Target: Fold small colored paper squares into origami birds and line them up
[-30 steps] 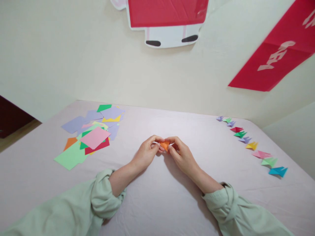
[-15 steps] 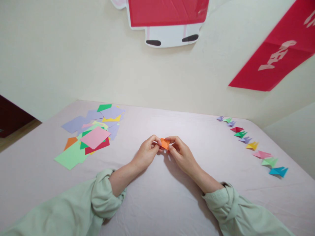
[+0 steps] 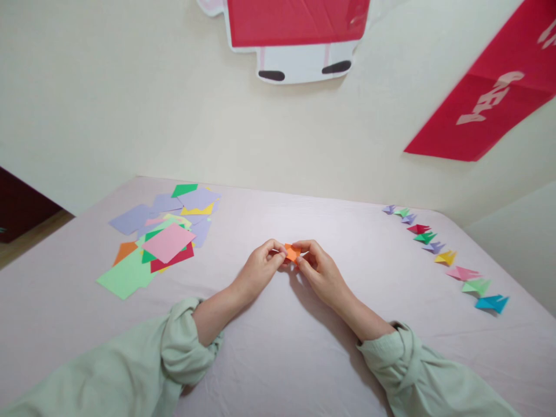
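A small folded piece of orange paper (image 3: 292, 252) is held up between both hands, over the middle of the table. My left hand (image 3: 260, 269) pinches its left edge between thumb and fingers. On the other side, my right hand (image 3: 320, 271) grips the right edge, thumb in front and index finger along the top. Fingertips cover part of the paper, so its full folded shape is hidden.
Loose coloured paper sheets (image 3: 168, 243) lie in an overlapping pile at the left. Along the right runs a slanting row of several small folded paper figures (image 3: 445, 258). The cloth-covered table (image 3: 269, 359) meets a wall with a red banner (image 3: 482, 98).
My left thumb has shifted slightly right over the orange paper, and the paper's visible outline has changed a little. Both hands keep hold; the pile and the row stay put.
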`<act>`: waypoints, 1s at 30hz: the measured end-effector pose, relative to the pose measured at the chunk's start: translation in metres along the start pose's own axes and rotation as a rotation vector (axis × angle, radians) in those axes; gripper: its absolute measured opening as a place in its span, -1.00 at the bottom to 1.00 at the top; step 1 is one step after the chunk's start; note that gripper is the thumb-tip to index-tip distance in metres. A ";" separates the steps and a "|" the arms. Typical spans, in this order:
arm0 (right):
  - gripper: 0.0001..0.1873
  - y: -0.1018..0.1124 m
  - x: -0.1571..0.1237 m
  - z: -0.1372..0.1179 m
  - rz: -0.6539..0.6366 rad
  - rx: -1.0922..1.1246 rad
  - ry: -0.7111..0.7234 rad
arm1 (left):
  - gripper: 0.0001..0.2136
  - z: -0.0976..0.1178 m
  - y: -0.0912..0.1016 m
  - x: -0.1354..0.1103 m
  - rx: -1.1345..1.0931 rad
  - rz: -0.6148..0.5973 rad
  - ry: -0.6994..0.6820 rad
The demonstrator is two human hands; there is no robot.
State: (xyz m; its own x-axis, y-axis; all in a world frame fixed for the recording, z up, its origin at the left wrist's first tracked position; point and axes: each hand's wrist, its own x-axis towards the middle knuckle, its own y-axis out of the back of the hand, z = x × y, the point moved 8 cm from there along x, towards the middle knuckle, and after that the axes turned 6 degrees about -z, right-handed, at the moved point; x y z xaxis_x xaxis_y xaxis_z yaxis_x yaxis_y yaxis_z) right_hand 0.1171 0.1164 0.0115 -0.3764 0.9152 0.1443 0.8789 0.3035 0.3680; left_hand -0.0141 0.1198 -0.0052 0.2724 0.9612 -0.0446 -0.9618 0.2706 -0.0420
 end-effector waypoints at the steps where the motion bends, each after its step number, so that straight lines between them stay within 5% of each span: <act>1: -0.80 0.000 0.000 0.000 -0.003 0.004 -0.003 | -0.94 0.000 0.001 0.000 0.014 0.004 0.003; 30: -0.83 0.000 0.000 0.007 -0.003 0.060 -0.022 | -0.89 0.000 -0.001 0.000 0.011 -0.002 -0.012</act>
State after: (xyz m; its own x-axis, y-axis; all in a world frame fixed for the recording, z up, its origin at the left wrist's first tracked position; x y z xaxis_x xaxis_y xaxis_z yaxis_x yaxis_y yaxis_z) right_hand 0.1192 0.1187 0.0049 -0.3730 0.9197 0.1224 0.8941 0.3211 0.3122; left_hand -0.0127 0.1193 -0.0055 0.2737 0.9613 -0.0325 -0.9616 0.2727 -0.0311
